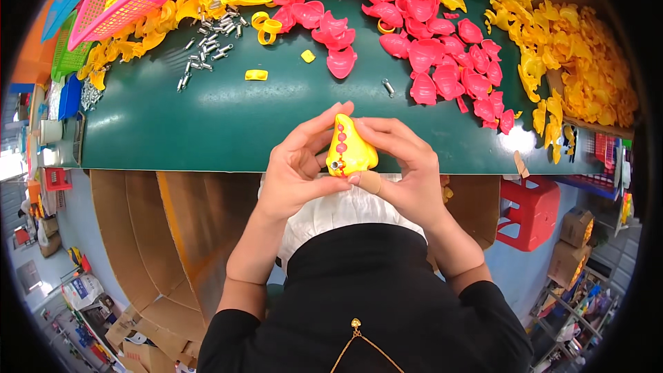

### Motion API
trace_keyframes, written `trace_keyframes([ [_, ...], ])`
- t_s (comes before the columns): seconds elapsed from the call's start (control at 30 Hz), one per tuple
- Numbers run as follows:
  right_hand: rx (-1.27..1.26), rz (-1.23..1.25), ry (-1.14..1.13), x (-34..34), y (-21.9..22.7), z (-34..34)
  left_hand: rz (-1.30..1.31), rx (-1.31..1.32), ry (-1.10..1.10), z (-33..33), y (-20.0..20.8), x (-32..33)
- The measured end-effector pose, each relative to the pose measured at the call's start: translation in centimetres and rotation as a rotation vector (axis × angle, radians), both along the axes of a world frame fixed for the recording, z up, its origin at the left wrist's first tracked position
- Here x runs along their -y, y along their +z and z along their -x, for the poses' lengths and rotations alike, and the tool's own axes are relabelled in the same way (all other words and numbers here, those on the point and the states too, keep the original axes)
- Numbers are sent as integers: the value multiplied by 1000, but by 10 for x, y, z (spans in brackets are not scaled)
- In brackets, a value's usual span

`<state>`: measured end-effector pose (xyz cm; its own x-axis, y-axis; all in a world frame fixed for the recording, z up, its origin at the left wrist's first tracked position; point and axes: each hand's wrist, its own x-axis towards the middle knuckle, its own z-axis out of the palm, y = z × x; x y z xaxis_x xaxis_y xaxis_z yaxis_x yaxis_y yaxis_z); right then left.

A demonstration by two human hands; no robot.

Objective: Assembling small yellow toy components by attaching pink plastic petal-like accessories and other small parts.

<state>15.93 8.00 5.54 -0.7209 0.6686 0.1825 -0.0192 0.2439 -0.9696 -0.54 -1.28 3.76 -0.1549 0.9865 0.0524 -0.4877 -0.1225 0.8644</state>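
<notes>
Between my two hands, just over the table's near edge, is a yellow plastic toy part (pixel 356 146) with a row of red round dots down one side and a small metal cylinder at its lower end. My left hand (pixel 302 157) grips it from the left, thumb along the bottom. From the right, my right hand (pixel 402 164) closes on it with fingers on top and a bandaged thumb below. Beyond the hands lie a single metal spring-like piece (pixel 388 88), a yellow ring (pixel 256 75) and a small yellow square piece (pixel 308 56).
Red shell-shaped parts (pixel 435 55) are heaped across the far table (pixel 228 124). Metal pieces (pixel 207 48) lie scattered far left, near a pink basket (pixel 124 0). A cardboard box (pixel 587 62) of yellow parts stands right. Below are open cartons (pixel 138 228) and a red stool (pixel 530 213).
</notes>
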Motion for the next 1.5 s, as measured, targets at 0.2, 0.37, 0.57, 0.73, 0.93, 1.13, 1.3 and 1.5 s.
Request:
trace_keyframes([
  [0.2,142,40,93,-6,15,8,-28,276,159,-11,-15,-1],
  [0.37,-55,248,-32,3,2,9,79,419,164,-9,-6,0],
  [0.57,25,78,110,-9,7,8,-46,-141,201,11,-19,8],
  [0.73,-14,330,213,-16,-2,14,-143,-297,283,18,-24,9],
  [0.93,165,-416,105,-26,16,33,85,-372,230,37,4,4],
  [1.13,31,222,78,-47,10,35,85,-1560,666,97,16,-53],
  [1.3,-136,466,67,-48,-5,35,157,-1502,649,118,-8,-84],
  [1.5,-150,448,36,-54,-8,33,192,-1435,364,62,13,-33],
])
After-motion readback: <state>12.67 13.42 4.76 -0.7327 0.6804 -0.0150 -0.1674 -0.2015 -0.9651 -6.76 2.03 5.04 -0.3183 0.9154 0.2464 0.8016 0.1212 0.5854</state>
